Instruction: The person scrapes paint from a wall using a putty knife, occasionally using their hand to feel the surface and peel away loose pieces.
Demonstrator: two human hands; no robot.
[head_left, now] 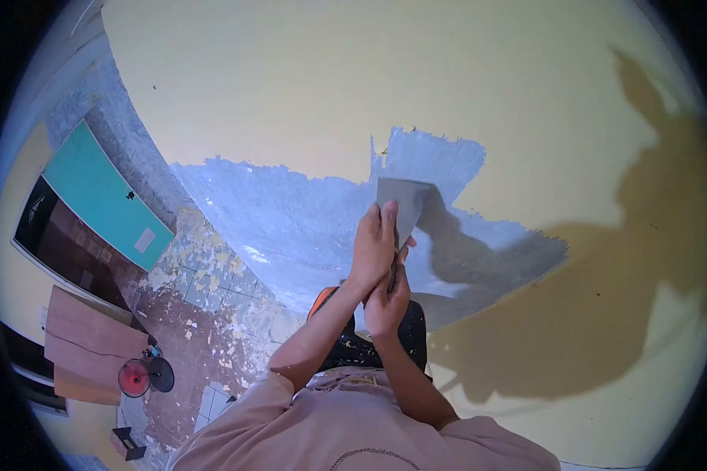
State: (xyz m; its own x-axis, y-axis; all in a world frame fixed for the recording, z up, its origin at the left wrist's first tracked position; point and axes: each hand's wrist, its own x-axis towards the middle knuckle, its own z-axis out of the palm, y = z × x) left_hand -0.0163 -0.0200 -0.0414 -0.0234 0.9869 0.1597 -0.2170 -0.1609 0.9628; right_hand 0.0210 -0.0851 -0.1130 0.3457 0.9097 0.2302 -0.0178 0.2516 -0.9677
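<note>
A wide grey scraper (401, 195) lies with its blade against the wall (306, 102), right at the scraped area. My left hand (374, 250) is closed around the scraper near the base of the blade, thumb and fingers pointing up along it. Just below, my right hand (386, 308) is wrapped round the dark handle, which is mostly hidden by both hands. Yellow paint covers the upper wall, while a bluish-grey bare patch (291, 206) with ragged edges spreads around the blade.
Paint flakes (228, 345) litter the tiled floor on the left. A teal board (106, 196) leans there, with a brown panel (94, 345) and a red round fan-like object (136, 378) below it. My shadow (558, 337) falls across the wall at right.
</note>
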